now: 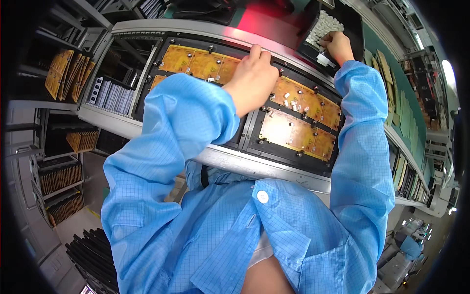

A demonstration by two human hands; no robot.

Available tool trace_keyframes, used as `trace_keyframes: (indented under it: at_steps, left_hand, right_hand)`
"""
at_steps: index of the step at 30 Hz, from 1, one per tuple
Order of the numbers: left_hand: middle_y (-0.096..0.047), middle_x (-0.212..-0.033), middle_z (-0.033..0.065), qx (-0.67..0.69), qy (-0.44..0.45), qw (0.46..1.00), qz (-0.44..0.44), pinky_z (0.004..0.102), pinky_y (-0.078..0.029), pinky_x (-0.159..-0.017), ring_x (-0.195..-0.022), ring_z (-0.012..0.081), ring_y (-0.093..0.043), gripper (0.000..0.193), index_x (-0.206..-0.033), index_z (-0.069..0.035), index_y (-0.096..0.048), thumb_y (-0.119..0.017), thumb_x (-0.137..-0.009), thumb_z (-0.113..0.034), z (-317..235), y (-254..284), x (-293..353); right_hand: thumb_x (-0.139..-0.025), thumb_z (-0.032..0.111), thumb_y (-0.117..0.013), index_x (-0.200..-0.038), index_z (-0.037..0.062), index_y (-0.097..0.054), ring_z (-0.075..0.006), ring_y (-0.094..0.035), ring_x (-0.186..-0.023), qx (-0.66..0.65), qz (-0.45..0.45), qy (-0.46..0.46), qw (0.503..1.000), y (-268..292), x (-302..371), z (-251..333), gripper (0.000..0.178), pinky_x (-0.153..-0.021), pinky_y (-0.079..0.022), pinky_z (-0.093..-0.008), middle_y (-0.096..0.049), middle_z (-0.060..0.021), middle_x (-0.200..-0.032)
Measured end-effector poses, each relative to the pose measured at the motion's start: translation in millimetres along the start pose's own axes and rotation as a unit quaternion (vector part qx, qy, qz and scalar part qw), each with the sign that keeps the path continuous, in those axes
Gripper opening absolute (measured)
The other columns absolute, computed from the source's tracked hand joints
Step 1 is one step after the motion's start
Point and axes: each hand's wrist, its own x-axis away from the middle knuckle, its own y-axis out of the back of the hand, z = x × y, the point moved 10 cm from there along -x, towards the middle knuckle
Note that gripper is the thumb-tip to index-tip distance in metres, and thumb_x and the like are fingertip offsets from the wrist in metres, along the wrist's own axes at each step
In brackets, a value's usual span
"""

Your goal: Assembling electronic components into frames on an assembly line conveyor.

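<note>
My left hand point(254, 78) is over the far middle of a black carrier point(252, 130) that holds yellow circuit boards point(198, 62). Its fingers are curled together with the tips hidden, so what they hold, if anything, does not show. At the far right, my right hand point(339, 47) reaches into a black box point(307, 49) of small white parts point(327, 24). Thumb and fingers are pinched at the edge of the pile; anything between them is hidden. Several loose white pieces point(294, 104) lie on the right-hand board, near my left hand.
A metal rail point(230, 159) runs along the carrier's near side. Racks of yellow boards point(61, 177) stand at the left, beside a stack of white-edged pieces point(111, 94). Red light falls on the surface point(267, 22) beyond the carrier. A green bench top point(409, 105) lies to the right.
</note>
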Motion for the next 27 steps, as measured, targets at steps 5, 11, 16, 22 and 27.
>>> trace_keyframes:
  at_steps: [5, 11, 16, 22, 27]
  left_hand:
    - [-0.064, -0.11, 0.0194, 0.022, -0.019, 0.999, 0.037, 0.0461, -0.053, -0.092, -0.115, 0.0395, -0.053, 0.013, -0.089, 0.003, -0.073, -0.068, -0.078, -0.002, 3.9, -17.1, -12.8]
    - [-0.069, -0.089, 0.0183, 0.081, 0.085, 0.992, -0.043, 0.0473, -0.05, -0.088, -0.094, 0.0387, -0.062, 0.01, -0.088, 0.001, -0.067, -0.07, -0.083, -0.008, 51.8, 61.5, 52.8]
    - [-0.069, -0.103, 0.0182, 0.109, 0.136, 0.978, -0.112, 0.0453, -0.05, -0.091, -0.104, 0.0389, -0.062, 0.019, -0.104, 0.001, -0.067, -0.068, -0.085, -0.001, 76.7, 62.8, 90.3]
    - [-0.068, -0.11, 0.0153, 0.087, 0.173, 0.955, -0.226, 0.0412, -0.049, -0.092, -0.105, 0.0352, -0.062, 0.019, -0.108, -0.001, -0.067, -0.063, -0.089, 0.003, 69.3, 90.4, 167.0]
    - [-0.068, -0.108, 0.0131, 0.122, 0.179, 0.934, -0.286, 0.0396, -0.05, -0.089, -0.101, 0.0336, -0.061, 0.023, -0.103, -0.002, -0.068, -0.061, -0.085, 0.01, 41.6, 81.3, 183.3]
  right_hand:
    - [-0.087, 0.018, -0.072, -0.098, 0.005, -0.078, -0.0394, -0.071, -0.092, -0.034, -0.095, 0.01, 0.995, 22.5, 19.1, -3.6, 0.017, -0.085, -0.055, -0.0414, -0.073, -0.0234, -0.095]
    - [-0.097, 0.012, -0.066, -0.105, 0.0005, -0.072, -0.0114, -0.065, -0.078, -0.231, 0.149, 0.168, 0.947, 8.4, 112.8, 164.2, 0.015, -0.07, -0.053, -0.0275, -0.071, -0.0062, -0.091]
    - [-0.092, 0.008, -0.07, -0.112, 0.0003, -0.069, -0.0173, -0.069, -0.087, -0.282, 0.184, 0.275, 0.9, -35.9, 145.0, 229.2, 0.021, -0.079, -0.055, -0.0325, -0.074, -0.0102, -0.097]
    - [-0.094, 0.025, -0.067, -0.106, 0.0043, -0.069, -0.0411, -0.069, -0.092, 0.122, -0.167, 0.091, 0.974, 46.8, 58.3, 94.4, 0.024, -0.077, -0.055, -0.0471, -0.073, -0.0191, -0.095]
    - [-0.09, 0.028, -0.076, -0.119, 0.003, -0.064, -0.0293, -0.072, -0.09, -0.016, 0.009, 0.081, 0.997, -4.6, 4.8, 5.1, 0.04, -0.082, -0.054, -0.042, -0.074, -0.0168, -0.095]
